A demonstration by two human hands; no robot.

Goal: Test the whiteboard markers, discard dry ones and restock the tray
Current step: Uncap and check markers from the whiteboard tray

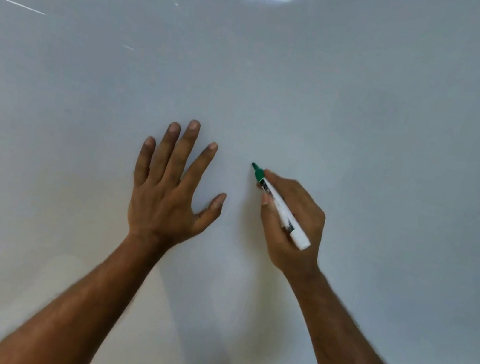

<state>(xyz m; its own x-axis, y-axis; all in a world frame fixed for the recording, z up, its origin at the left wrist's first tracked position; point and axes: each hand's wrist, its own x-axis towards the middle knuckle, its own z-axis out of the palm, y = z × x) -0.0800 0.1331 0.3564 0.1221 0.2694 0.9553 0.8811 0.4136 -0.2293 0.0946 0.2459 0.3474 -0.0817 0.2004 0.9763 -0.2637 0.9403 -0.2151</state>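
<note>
I have one wide-angle camera, worn on my head. It faces forward and a little down, straight onto the whiteboard (367, 123), so near that the board fills almost all the view. My left hand (164, 198) and right hand (307, 205) lie near the centre, with the forearms entering from below.

left hand (168, 189) spread flat with straight fingers, right hand (292, 221) curled, pinching.

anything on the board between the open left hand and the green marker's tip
Nothing: the head view shows only bare glossy white whiteboard between the spread left hand and the green-tipped white marker, with no ink stroke.
</note>
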